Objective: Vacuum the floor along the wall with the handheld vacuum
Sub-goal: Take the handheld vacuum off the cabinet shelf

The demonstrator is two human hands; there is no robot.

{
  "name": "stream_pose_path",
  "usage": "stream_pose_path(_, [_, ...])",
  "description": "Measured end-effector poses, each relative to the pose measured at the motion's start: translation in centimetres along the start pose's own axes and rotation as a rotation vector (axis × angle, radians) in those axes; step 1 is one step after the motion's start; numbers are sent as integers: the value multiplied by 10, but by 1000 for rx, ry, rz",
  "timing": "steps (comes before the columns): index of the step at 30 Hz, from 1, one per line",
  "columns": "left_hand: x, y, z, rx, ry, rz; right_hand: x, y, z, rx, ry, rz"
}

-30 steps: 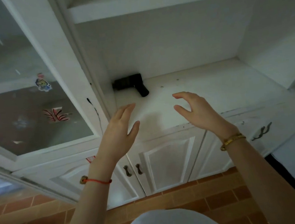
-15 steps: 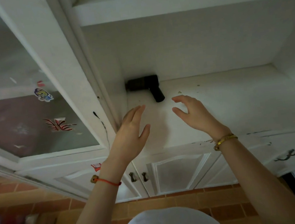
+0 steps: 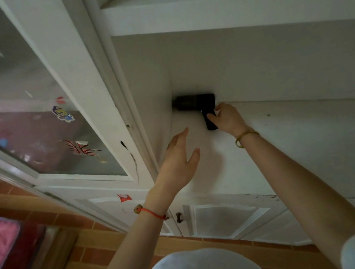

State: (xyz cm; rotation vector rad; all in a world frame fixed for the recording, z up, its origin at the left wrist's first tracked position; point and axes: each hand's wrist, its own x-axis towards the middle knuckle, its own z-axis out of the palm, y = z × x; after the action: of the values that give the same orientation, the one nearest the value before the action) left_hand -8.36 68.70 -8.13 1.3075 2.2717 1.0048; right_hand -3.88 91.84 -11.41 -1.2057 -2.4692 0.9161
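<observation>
Two hands are up at the white shelf [image 3: 284, 144] of the cabinet, and only one has reached anything. The right hand [image 3: 228, 118] has its fingers [image 3: 211, 117] curling around the handle of the black handheld vacuum [image 3: 195, 102], which lies in the back left corner of the shelf, its body against the rear wall. The grip looks partly closed, touching the handle but not yet fully wrapped. The left hand [image 3: 178, 158] hovers open and flat, near the vacuum but holding nothing. From here, a loose, fingertip-only hold could let the vacuum twist or drop off the shelf edge onto the tiled floor [image 3: 118, 247] as it is pulled out. Its nose could also knock the cabinet's side wall.
</observation>
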Motion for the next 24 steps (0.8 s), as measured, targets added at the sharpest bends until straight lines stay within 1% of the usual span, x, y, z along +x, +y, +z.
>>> stream_pose_path(4, [9,1,7,-17,-26,-68,26,8,17,10,-8,42])
stream_pose_path(10, [19,0,17,-66,-1,-136,43,13,30,5,-45,119])
stream_pose_path(15, [30,-4,26,-141,46,-199,40,11,26,113,1,112])
stream_pose_path(18, [39,-2,29,-334,103,-306,27,15,17,201,0,100])
stream_pose_path(22, [56,-2,30,-719,129,-481,-3,22,4,284,11,78])
stream_pose_path(24, [64,0,31,-887,142,-545,-22,26,-2,295,43,75])
